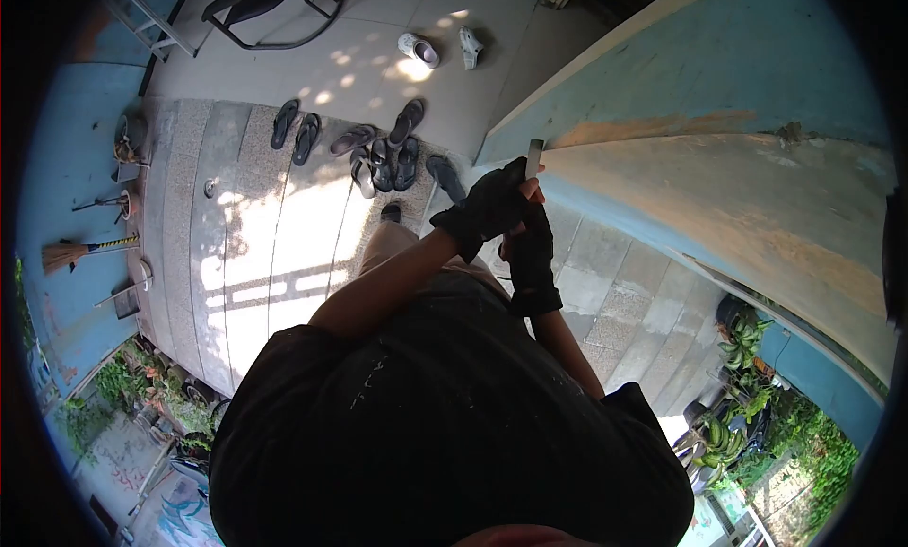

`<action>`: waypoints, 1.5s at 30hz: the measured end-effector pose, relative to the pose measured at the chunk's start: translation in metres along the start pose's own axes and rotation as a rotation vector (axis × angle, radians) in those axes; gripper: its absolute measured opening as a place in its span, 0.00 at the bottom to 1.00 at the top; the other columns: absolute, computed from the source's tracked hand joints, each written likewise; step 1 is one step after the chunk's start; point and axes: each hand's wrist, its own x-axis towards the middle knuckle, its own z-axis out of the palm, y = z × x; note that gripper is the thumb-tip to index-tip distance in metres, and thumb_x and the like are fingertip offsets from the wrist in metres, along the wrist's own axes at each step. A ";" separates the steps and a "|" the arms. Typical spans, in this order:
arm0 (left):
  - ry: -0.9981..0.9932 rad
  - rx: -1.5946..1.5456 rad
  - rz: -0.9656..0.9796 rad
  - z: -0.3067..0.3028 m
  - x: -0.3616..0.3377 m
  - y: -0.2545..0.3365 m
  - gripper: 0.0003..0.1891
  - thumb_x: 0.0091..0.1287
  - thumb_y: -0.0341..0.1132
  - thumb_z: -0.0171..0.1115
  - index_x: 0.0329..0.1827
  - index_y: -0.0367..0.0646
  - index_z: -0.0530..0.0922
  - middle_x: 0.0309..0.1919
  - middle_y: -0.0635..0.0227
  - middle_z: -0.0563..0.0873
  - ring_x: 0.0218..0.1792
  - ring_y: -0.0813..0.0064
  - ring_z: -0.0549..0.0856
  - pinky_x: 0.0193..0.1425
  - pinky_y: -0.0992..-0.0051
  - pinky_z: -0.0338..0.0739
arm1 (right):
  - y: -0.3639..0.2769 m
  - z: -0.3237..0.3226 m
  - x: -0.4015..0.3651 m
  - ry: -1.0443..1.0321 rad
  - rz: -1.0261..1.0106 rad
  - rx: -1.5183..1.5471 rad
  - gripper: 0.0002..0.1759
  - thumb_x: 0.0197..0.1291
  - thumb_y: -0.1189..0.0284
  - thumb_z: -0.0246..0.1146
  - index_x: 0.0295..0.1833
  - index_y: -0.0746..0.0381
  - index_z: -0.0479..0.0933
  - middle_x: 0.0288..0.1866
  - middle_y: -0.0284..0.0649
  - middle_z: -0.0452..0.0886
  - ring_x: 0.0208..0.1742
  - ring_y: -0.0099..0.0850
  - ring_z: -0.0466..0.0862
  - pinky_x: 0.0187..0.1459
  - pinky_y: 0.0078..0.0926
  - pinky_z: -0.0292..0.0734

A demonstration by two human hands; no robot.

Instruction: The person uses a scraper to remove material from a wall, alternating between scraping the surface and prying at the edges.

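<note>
Both of my hands wear black fingerless gloves and are close together in front of me, beside the wall [662, 121]. My left hand [494, 202] is closed, with bare fingertips showing near a flat grey blade that looks like a scraper [534, 157]. The blade sticks up past the fingers, close to a peeled, orange-brown strip of the wall. Just below, my right hand [532, 254] is closed too and seems to grip the lower part of the same tool. The handle is hidden inside the gloves.
Several dark sandals [381, 164] lie on the paving ahead, with a pair of white clogs [419, 50] farther off. A black chair [270, 8] stands at the back. Along the left wall are a broom [85, 252] and pots. Potted plants [747, 386] stand at the lower right.
</note>
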 end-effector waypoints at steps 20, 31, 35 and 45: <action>-1.029 -1.449 -0.061 0.006 0.032 -0.008 0.22 0.77 0.55 0.40 0.42 0.46 0.71 0.18 0.73 0.72 0.27 0.72 0.78 0.45 0.61 0.77 | 0.001 0.053 -0.038 0.582 -0.512 -0.696 0.15 0.69 0.67 0.57 0.55 0.62 0.67 0.25 0.31 0.72 0.17 0.19 0.70 0.15 0.16 0.61; -1.001 -1.683 -0.144 0.010 0.040 -0.045 0.23 0.79 0.53 0.34 0.40 0.44 0.70 0.17 0.72 0.71 0.22 0.74 0.78 0.41 0.62 0.83 | -0.018 0.103 -0.020 0.836 -0.400 -0.876 0.14 0.65 0.74 0.58 0.55 0.66 0.75 0.40 0.44 0.82 0.42 0.34 0.83 0.42 0.33 0.77; -1.172 -1.654 -0.026 0.024 0.041 -0.005 0.23 0.78 0.52 0.36 0.38 0.43 0.70 0.15 0.71 0.71 0.20 0.71 0.79 0.36 0.62 0.81 | -0.030 0.110 -0.026 1.039 -0.266 -0.457 0.08 0.65 0.72 0.60 0.39 0.67 0.74 0.28 0.37 0.77 0.28 0.26 0.77 0.28 0.24 0.72; -1.034 -1.704 -0.120 0.020 0.027 -0.025 0.21 0.77 0.53 0.40 0.40 0.44 0.71 0.16 0.71 0.71 0.22 0.70 0.78 0.36 0.62 0.80 | -0.014 0.097 -0.049 0.857 -0.071 -0.682 0.22 0.66 0.74 0.58 0.64 0.68 0.66 0.56 0.43 0.76 0.55 0.27 0.79 0.51 0.22 0.77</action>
